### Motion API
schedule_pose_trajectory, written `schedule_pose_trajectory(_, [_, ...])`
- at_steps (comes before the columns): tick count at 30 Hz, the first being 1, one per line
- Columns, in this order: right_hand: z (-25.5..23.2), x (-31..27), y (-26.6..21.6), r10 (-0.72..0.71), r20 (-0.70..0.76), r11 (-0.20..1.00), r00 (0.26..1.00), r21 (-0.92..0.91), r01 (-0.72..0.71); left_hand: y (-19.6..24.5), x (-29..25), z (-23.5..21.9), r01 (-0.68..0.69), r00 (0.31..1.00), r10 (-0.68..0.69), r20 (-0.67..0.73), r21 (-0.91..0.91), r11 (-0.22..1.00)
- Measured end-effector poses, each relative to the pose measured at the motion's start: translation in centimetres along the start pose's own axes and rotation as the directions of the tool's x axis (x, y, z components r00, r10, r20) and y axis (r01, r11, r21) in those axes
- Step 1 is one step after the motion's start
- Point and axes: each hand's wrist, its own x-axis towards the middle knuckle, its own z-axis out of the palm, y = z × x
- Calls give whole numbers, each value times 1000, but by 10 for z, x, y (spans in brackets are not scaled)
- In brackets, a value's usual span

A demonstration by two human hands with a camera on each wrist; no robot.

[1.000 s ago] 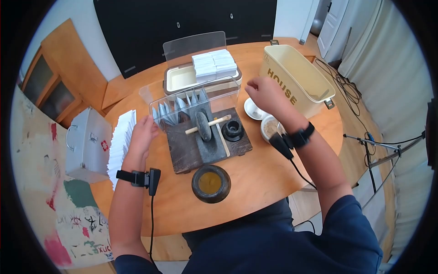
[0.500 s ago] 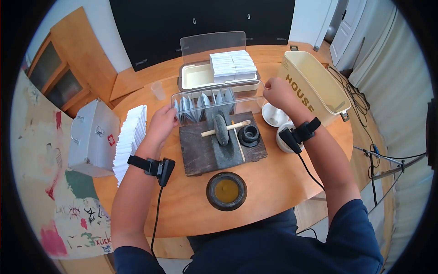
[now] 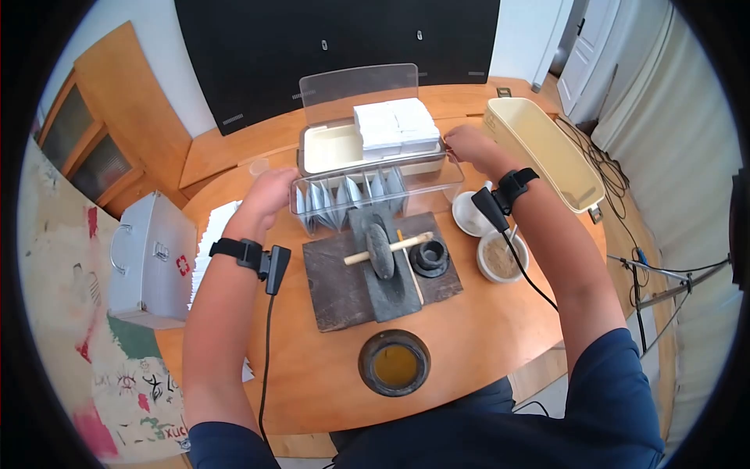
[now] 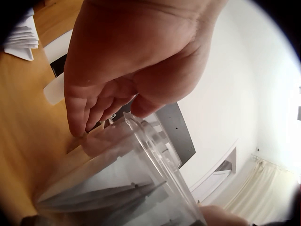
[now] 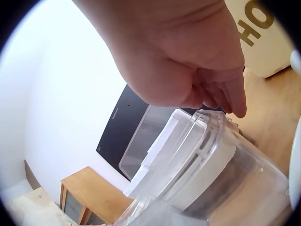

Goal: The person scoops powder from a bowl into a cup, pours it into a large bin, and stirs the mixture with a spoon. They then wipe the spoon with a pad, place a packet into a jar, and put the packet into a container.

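Note:
A long clear plastic box (image 3: pixel 375 187) holding several folded grey-blue packets spans both hands, behind the dark wooden board (image 3: pixel 332 273). At its left end, my left hand (image 3: pixel 269 194) grips it; the left wrist view shows the thumb by the rim of the clear box (image 4: pixel 157 155) and fingers bent below. The right end is held by my right hand (image 3: pixel 475 148), whose fingertips bend over the corner of the clear box (image 5: pixel 202 141) in the right wrist view. On the board lie a grey stone trough (image 3: pixel 398 289), a stone wheel with a wooden handle (image 3: pixel 379 246) and a black mortar (image 3: pixel 430 258).
Behind is a cream container (image 3: pixel 332 148) with stacked white papers (image 3: pixel 394 125). To the right stand a cream bin (image 3: pixel 547 152), a white dish (image 3: pixel 471 215) and a bowl of powder (image 3: pixel 501 258). A dark pot (image 3: pixel 394 363) sits in front; a metal case (image 3: pixel 152 262) is left.
Both hands have carried the clear box back from over the wooden board toward the cream container. The head view has also shifted, so the objects on the table appear lower than half a second ago.

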Motion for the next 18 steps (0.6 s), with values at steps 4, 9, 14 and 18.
schedule_pose_trajectory(4, [0, 11, -1, 111, 91, 965, 990, 229, -129, 8, -4, 15, 69, 995, -78, -55, -158, 985])
schedule_pose_trajectory(9, [9, 14, -1, 54, 96, 962, 994, 262, -77, -11, 9, 3, 1, 999, 0, -48, 21, 1000])
schedule_pose_trajectory(14, [23, 20, -14, 59, 98, 976, 993, 205, -78, -18, 3, -7, -28, 999, 29, -43, 31, 999])
schedule_pose_trajectory(18, [7, 23, -11, 53, 55, 991, 997, 122, -60, 3, -30, 7, 89, 993, -89, -73, -5, 996])
